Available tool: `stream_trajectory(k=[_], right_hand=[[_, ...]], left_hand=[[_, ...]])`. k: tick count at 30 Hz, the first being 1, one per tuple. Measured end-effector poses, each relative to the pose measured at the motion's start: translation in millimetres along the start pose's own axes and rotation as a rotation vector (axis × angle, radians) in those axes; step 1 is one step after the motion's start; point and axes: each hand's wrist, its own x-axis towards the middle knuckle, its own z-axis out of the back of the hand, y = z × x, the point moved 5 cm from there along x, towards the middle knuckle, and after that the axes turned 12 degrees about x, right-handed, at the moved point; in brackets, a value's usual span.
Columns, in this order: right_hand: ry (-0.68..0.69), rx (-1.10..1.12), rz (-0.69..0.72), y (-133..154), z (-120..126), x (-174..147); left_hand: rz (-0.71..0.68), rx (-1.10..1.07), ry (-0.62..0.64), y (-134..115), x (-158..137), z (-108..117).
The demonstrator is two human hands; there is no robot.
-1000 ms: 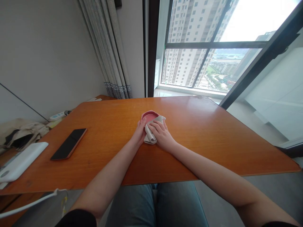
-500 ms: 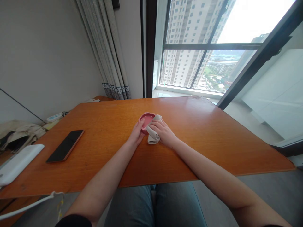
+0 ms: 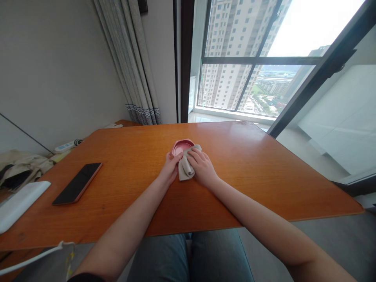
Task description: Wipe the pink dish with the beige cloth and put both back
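A small pink bowl [image 3: 179,146] sits near the middle of the orange wooden table [image 3: 252,172]. My left hand [image 3: 169,167] grips the bowl's near left rim. My right hand [image 3: 202,168] holds a folded beige cloth [image 3: 184,168] and presses it against the bowl's near right edge. The near side of the bowl is hidden behind the cloth and my fingers.
A dark phone [image 3: 77,183] lies on the table at the left. A white flat device [image 3: 18,203] rests at the far left edge, with a white cable [image 3: 32,256] below. Curtains [image 3: 132,62] and a large window [image 3: 252,74] stand beyond the table.
My right hand has shifted the cloth along the bowl's rim, first to the right and then back toward the left. My left hand has stayed on the bowl.
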Motion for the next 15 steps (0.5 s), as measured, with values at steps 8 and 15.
stream_trajectory(k=[8, 15], right_hand=[[0.15, 0.087, 0.175, -11.0, 15.2, 4.4], [0.125, 0.177, 0.075, -7.0, 15.8, 3.5]], left_hand=[[0.074, 0.238, 0.132, -22.3, -3.3, 4.9], [0.021, 0.079, 0.117, -10.2, -0.2, -0.5]])
